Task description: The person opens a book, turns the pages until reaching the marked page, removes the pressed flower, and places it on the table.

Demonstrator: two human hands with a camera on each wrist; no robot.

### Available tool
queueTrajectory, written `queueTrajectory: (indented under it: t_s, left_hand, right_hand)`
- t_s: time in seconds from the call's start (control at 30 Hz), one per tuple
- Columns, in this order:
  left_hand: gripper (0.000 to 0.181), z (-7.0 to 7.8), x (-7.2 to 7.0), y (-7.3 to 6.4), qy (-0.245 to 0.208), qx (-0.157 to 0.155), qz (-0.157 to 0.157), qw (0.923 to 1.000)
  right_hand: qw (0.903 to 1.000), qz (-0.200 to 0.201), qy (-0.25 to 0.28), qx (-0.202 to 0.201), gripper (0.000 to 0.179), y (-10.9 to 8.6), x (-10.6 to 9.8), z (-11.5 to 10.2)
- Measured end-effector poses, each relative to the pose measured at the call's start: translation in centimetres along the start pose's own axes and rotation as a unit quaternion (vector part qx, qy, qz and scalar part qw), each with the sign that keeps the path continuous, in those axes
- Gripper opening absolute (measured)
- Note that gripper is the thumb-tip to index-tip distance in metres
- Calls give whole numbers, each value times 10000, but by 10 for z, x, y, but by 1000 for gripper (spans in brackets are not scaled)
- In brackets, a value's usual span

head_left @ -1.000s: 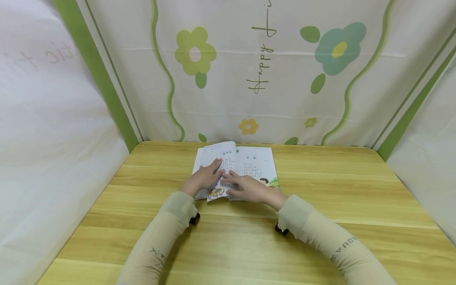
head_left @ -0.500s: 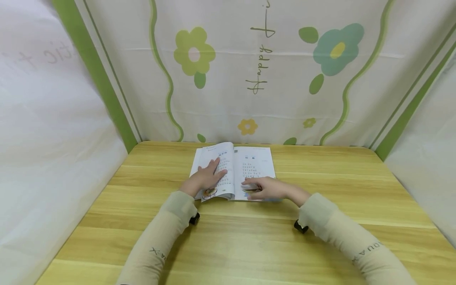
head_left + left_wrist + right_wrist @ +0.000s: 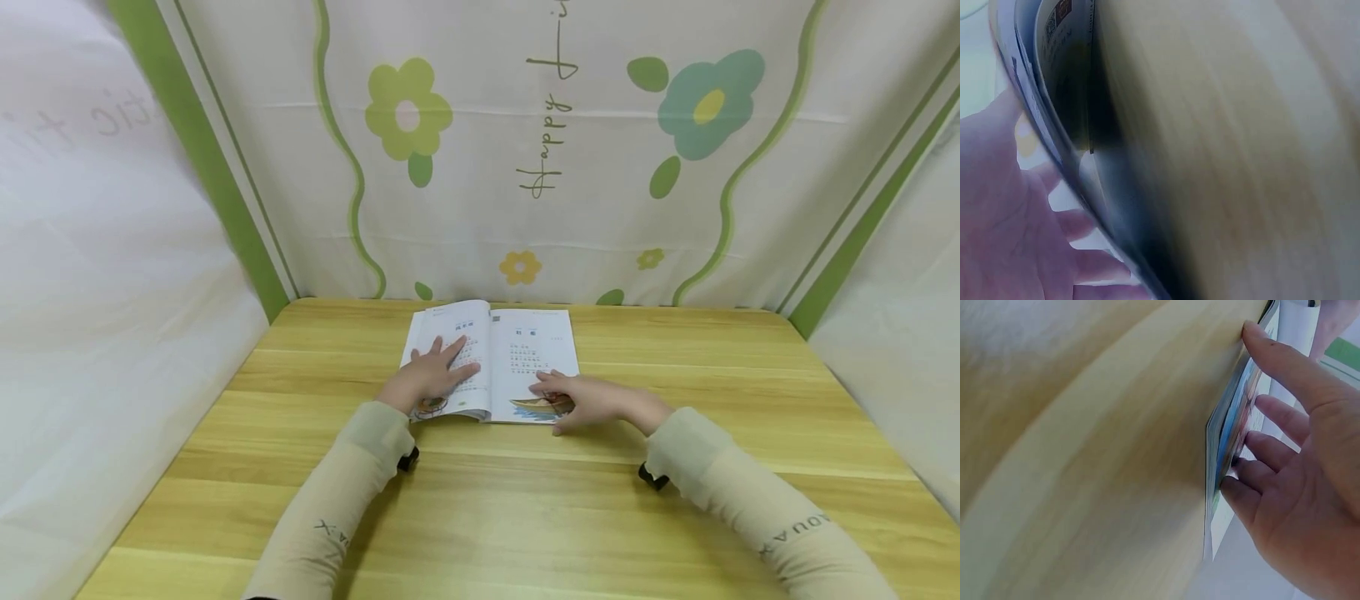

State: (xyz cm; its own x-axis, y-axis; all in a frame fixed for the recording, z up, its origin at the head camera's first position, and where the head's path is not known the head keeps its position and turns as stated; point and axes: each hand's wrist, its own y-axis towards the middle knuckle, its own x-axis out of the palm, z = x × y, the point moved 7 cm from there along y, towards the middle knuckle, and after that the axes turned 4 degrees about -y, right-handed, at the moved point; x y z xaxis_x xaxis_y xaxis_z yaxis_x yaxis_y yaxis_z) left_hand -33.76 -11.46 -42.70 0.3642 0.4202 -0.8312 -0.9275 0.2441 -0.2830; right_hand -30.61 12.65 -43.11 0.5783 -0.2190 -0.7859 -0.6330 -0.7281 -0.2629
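Observation:
An open book [image 3: 510,387] with printed characters and coloured drawings lies near the table's far edge. My left hand [image 3: 429,377] rests on its left page, fingers spread. In the left wrist view that hand [image 3: 1004,206] lies along the curved pages [image 3: 1054,119], whose lower edges stand apart. Over the lower right corner of the right page is my right hand [image 3: 594,400], fingers loosely bent beside a boat drawing [image 3: 536,406]. The right wrist view shows the right hand's fingertips [image 3: 1235,487] at the page, with its thumb at the book's near edge [image 3: 1210,456].
The wooden table [image 3: 495,517] has rounded far corners. A white cloth backdrop [image 3: 480,192] with flowers and lettering hangs right behind it. Pale cloth side panels [image 3: 97,275] with green strips flank the table. Dark wrist cameras [image 3: 652,477] sit under both sleeves.
My right hand has moved right, from beside the left hand across to the right page's lower corner. The left page now lies flatter and further left under my left hand, which stays in place.

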Motion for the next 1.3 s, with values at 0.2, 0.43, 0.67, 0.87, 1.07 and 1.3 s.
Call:
queueTrajectory:
  t_s: [0.2, 0.43, 0.67, 0.87, 1.07, 1.3]
  left_hand:
    - [88, -6, 0, -2, -175, -208, -96, 9996]
    - [90, -9, -3, -4, -424, -359, -121, 9984]
    - [90, -10, -2, -5, -453, -386, -150, 9981]
    - [91, -11, -2, -4, -426, -412, -147, 9981]
    - [91, -9, -2, -2, -386, -371, -167, 9984]
    - [87, -8, 0, 0, -499, -194, -233, 9983]
  right_hand:
    - [10000, 47, -71, 41, 73, -3, -3, 5]
    - [9997, 19, -234, -14, 73, -4, -4, 6]
    - [9995, -1, -294, -88, 73, -8, -6, 6]
    - [9989, -73, -452, -57, 68, -12, -9, 10]
    - [9986, -140, -507, 16, 63, -16, -12, 12]
    - [9991, -112, -417, 56, 63, -17, -12, 13]
